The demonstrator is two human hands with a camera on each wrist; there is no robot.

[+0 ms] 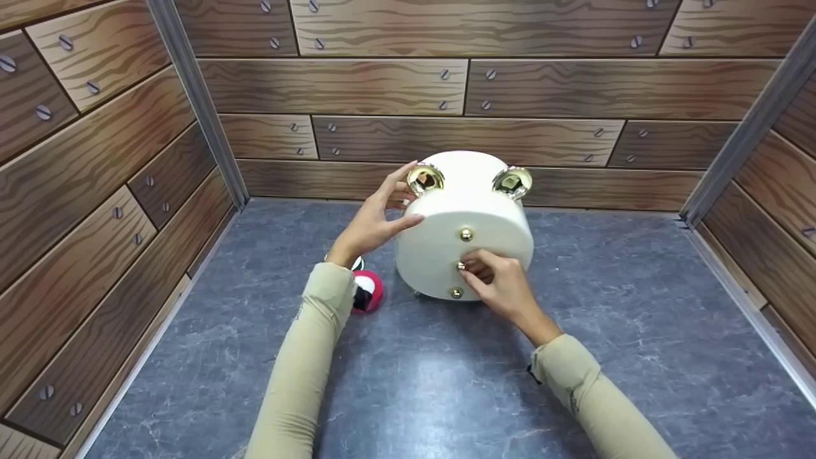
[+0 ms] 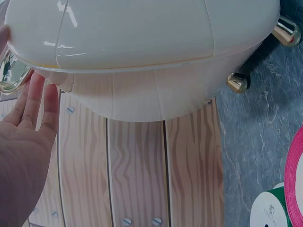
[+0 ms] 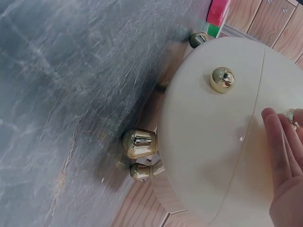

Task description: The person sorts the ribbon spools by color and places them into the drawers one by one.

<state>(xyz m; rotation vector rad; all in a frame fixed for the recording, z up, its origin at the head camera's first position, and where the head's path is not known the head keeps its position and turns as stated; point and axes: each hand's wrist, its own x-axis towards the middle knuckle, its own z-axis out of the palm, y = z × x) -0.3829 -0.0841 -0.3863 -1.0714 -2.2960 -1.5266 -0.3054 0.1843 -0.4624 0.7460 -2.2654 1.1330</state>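
Observation:
A glossy white rounded jewelry box [image 1: 424,252] stands on short gold feet [image 3: 141,144], with two gold ear-like cups [image 1: 426,180] on top. Down its front runs a column of round gold knobs [image 1: 466,234], and thin seams divide the front into drawers. My right hand [image 1: 507,287] pinches the middle knob [image 1: 461,266] between thumb and fingers; in the right wrist view the fingers mostly cover it. My left hand [image 1: 373,223] rests on the upper left of the box, thumb along the front edge, fingers extended beside the left cup.
Left of the box, close to my left forearm, lies a pink-red ribbon roll [image 1: 377,290]. Beside it is a green spool with a white face [image 2: 269,210]. Wood-patterned walls [image 1: 395,86] enclose the dark marbled tabletop [image 1: 223,357] at the back and both sides.

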